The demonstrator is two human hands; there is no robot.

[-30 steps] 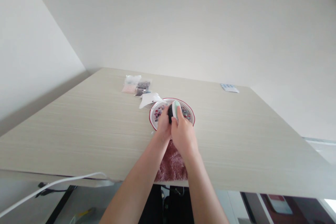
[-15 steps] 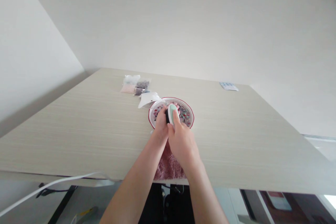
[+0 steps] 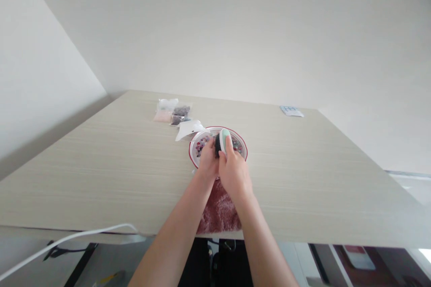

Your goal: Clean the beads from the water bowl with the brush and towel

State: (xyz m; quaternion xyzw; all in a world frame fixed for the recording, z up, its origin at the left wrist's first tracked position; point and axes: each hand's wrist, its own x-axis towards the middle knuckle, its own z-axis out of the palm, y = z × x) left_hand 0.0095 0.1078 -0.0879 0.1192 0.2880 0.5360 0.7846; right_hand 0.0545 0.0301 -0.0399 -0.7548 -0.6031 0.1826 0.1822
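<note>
My right hand grips a small brush with a pale green and white back and dark bristles. Its index finger lies along the brush's back. Against the bristles, on the left, is my left hand. The left fingers are mostly hidden behind the brush, so I cannot make out whether they hold anything. Both hands are over the near part of a red-rimmed white plate that contains many small coloured beads. Beneath my wrists, a fuzzy dusty-pink cloth reaches the table's front edge.
Touching the plate's left rim is a white packet. Behind it lie clear bags, one with pinkish contents, another with dark ones. A blue-and-white card lies far right on the table. A white cable crosses the front left edge.
The brush has shifted a little to the right and tilted, showing more of its bristles. My left hand stays close against it, and the whole view has moved slightly.
</note>
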